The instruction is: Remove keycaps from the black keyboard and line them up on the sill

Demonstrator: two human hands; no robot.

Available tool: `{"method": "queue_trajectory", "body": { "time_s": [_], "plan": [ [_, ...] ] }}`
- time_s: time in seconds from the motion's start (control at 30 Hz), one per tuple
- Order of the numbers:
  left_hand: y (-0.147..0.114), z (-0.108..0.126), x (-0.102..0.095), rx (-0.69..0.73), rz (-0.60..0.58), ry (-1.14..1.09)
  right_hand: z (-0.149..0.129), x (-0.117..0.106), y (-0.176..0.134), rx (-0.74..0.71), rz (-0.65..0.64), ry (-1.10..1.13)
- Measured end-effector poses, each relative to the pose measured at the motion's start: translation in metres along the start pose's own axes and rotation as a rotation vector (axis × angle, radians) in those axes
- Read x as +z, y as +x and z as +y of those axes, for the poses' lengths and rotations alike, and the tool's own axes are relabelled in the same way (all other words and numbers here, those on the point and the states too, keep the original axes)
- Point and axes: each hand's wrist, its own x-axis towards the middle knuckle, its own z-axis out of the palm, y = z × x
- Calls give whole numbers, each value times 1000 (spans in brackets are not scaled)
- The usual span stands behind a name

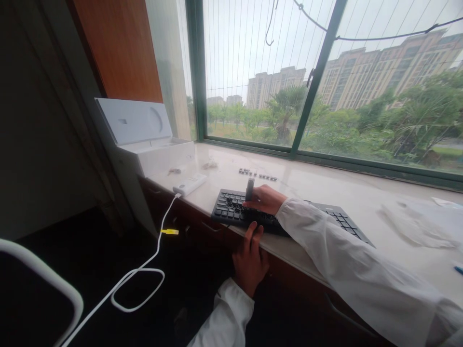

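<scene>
A black keyboard (pixel 231 207) lies along the front of the pale windowsill counter, with several keycaps gone and bare key sockets showing. My right hand (pixel 266 198) is closed on a small black upright tool (pixel 250 188) above the left-middle keys; its lower end is hidden by my fingers, so its kind does not show. At the keyboard's front edge, my left hand (pixel 251 260) rests its outstretched fingertips, holding nothing. Behind the keyboard, loose dark keycaps (pixel 257 174) lie in a rough row.
On the left stand an open white box (pixel 162 156) and a white power bank (pixel 190 185) with a white cable (pixel 159 241) hanging off the counter. Crumpled clear plastic (pixel 412 221) and a blue pen-like tip (pixel 458 270) lie at the right. The window (pixel 296 144) borders the back.
</scene>
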Motion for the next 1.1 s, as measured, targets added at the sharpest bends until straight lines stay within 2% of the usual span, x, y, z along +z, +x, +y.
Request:
{"method": "queue_trajectory", "body": {
  "time_s": [0.37,0.67,1.1],
  "plan": [
    [0,1,-2,11,-4,27,0,5,-2,-20,40,7],
    [-1,0,-1,14,1,27,-5,-1,-3,-51,-2,39],
    [0,-1,-3,2,-34,22,-4,7,-3,-20,73,-1]
  ]
}}
